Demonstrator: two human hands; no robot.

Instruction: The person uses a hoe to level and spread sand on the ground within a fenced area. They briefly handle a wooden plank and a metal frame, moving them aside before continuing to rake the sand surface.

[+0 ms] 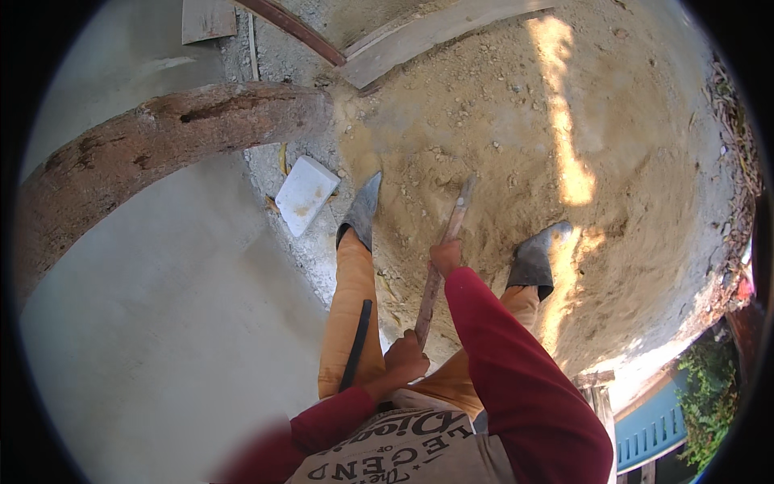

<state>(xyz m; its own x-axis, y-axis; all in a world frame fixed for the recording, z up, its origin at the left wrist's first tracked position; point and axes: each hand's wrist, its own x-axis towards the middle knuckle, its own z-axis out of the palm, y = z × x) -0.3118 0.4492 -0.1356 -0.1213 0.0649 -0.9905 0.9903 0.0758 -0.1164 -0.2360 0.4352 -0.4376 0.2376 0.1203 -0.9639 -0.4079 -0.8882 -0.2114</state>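
Observation:
Both hands grip a long, worn wooden-handled tool (433, 292) that slants away from me between my legs. My left hand (407, 357) is closed around its near end, close to my waist. Farther along, my right hand (446, 256) wraps the handle about midway. The tool's narrow greyish far end (465, 192) meets the sandy soil (500, 169); whether a blade lies beneath it, I cannot tell. My dark boots (363, 211) stand apart on either side of the tool.
A white block (306, 194) lies beside my left boot. A thick, rough brown beam (201, 117) crosses the left over smooth grey concrete (177, 323). Boards (435, 40) border the sand at the far side. A dark strip (356, 343) lies over my left leg.

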